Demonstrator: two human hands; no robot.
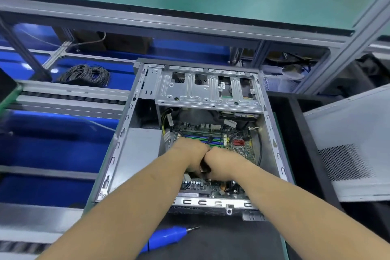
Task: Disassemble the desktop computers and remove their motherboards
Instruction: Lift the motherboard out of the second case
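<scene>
Left hand [191, 157] and right hand [221, 162] inside open computer case [135, 154], over motherboard [240, 148], writing unreadable

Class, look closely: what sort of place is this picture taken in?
Probably an electronics repair or recycling workshop: an opened computer case on a workbench, a blue electric screwdriver beside it, and metal-framed shelving overhead.
</scene>
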